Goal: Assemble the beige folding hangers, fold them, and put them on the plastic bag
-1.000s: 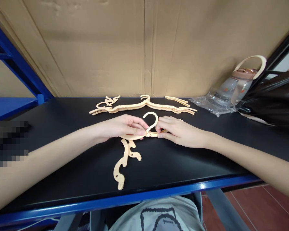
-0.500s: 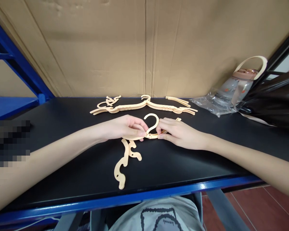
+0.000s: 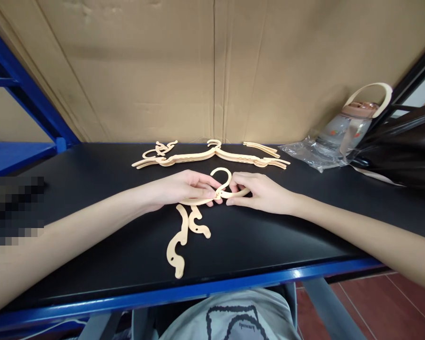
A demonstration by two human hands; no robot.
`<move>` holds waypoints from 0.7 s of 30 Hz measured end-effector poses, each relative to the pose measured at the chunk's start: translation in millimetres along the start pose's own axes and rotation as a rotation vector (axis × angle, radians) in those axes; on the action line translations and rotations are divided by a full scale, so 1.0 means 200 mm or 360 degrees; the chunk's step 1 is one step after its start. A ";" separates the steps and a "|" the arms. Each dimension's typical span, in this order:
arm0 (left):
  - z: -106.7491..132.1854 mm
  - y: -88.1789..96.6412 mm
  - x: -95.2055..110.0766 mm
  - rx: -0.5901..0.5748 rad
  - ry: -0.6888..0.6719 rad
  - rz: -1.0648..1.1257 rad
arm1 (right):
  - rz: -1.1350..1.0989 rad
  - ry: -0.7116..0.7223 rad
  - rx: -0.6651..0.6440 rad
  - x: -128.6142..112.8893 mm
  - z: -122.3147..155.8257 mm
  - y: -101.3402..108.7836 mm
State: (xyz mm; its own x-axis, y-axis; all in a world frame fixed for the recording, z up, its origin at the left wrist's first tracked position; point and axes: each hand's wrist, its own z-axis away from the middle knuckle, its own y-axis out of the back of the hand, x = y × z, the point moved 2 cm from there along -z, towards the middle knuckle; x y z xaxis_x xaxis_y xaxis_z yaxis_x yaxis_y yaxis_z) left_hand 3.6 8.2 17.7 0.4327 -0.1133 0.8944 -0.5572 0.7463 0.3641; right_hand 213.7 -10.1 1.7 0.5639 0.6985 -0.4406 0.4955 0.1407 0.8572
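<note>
A cream folding clothes hanger (image 3: 229,176) is held just above the black tabletop, its hook pointing up. My left hand (image 3: 189,185) pinches it at the joint under the hook, with one hanger arm running beneath the palm. My right hand (image 3: 262,190) is closed around the other arm, right of the joint; fingers hide part of that arm. Below my left hand lie two loose curved hanger pieces, a longer one (image 3: 178,263) and a shorter one (image 3: 199,229).
Behind my hands lies an assembled hanger (image 3: 194,157). Small curved parts (image 3: 162,149) sit at the back left, slim strips (image 3: 262,148) at the back right. A water bottle (image 3: 347,130) with clear plastic (image 3: 315,153) stands right. Cardboard (image 3: 145,71) backs the table.
The hanger's hook has shifted slightly left. My right hand has changed its hold and turned the right arm, whose far end no longer shows beyond the fingers.
</note>
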 end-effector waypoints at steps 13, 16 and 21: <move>0.01 0.00 0.01 0.0061 -0.0013 -0.0044 | -0.0105 -0.0114 -0.0031 -0.03 0.01 0.00; 0.01 0.00 0.01 0.0021 -0.0077 -0.0038 | -0.0081 -0.0150 -0.0045 -0.03 0.01 0.00; 0.00 0.00 0.01 0.0001 -0.0095 0.0007 | -0.0132 -0.0141 -0.0007 -0.04 0.00 -0.02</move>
State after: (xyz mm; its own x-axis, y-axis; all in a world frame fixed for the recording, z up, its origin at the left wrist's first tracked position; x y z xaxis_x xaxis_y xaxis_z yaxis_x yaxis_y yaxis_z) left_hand 4.1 7.4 18.8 0.3872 -0.1491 0.9099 -0.5595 0.7464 0.3604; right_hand 208.3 -16.2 1.7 0.5772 0.6198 -0.5318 0.5401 0.1987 0.8178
